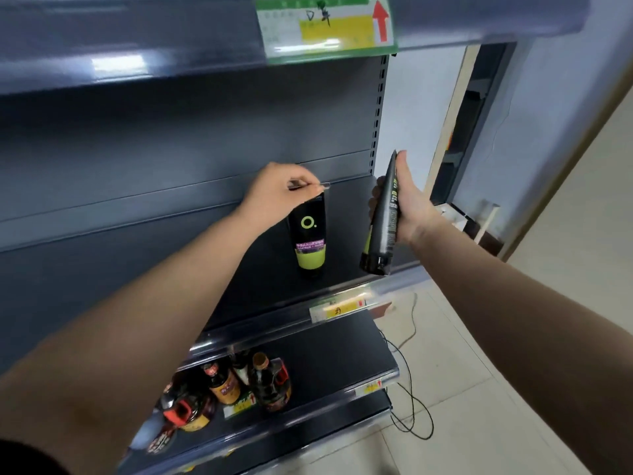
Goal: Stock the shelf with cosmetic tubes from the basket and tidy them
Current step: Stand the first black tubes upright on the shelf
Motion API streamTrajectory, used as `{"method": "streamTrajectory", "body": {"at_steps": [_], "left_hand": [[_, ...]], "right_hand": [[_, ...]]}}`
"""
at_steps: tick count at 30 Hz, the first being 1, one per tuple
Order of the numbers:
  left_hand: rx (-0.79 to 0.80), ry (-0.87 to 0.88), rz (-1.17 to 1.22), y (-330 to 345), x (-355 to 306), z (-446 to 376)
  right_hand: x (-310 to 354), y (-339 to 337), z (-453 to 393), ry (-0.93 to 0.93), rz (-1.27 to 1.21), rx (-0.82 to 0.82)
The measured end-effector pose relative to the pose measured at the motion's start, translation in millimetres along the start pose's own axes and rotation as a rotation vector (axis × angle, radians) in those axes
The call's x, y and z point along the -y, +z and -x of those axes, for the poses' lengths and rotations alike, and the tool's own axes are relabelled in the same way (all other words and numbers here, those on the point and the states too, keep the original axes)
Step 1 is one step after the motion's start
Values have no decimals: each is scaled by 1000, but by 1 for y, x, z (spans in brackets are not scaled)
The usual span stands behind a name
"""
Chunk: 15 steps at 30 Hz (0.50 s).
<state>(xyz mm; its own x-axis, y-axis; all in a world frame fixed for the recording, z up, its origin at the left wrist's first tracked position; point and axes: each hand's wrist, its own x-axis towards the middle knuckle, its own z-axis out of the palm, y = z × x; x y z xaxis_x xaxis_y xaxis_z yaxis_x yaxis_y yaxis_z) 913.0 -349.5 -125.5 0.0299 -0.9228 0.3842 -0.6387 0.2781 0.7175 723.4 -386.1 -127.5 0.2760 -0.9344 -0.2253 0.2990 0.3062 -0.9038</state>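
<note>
- Your left hand (277,190) pinches the flat crimped top of one black tube (308,234), fingertips curled tight on that seam and nothing else in the hand.
- That tube stands upright on the middle shelf (260,286), cap down, long axis vertical, its printed face with the green ring turned toward you; it sits toward the shelf's right end, a little back from the front edge.
- Your right hand (406,200) wraps a second black tube (382,224), thumb lying along the side that faces you, fingers curled round the far side.
- This one is off the shelf, in the air just above the front right corner, long axis tilted: crimped end up and leaning right, black cap down and toward the front edge.
- Tube count: two, one per hand, the pair close together but not touching.
- Along the shelf's front lip there's one yellow price tag (339,308), blurred beyond reading.
- One level up, a green-and-yellow shelf label (325,27) with a red arrow pointing upward hangs from the top shelf's edge.
- Lower down, dark sauce bottles (270,382) cluster at the left of a lower shelf; I make out at least four, the blur hides any more.
- Off the unit's right side, one black cable (411,406) loops across the pale tiled floor (479,389).
</note>
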Motion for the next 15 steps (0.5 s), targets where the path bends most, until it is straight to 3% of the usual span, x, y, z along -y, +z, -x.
{"method": "streamTrajectory", "body": {"at_steps": [5, 15], "left_hand": [[109, -110, 18, -5, -9, 2], [90, -242, -17, -4, -19, 11]], "right_hand": [[2, -7, -35, 64, 134, 140], [-23, -9, -79, 69, 268, 401]]}}
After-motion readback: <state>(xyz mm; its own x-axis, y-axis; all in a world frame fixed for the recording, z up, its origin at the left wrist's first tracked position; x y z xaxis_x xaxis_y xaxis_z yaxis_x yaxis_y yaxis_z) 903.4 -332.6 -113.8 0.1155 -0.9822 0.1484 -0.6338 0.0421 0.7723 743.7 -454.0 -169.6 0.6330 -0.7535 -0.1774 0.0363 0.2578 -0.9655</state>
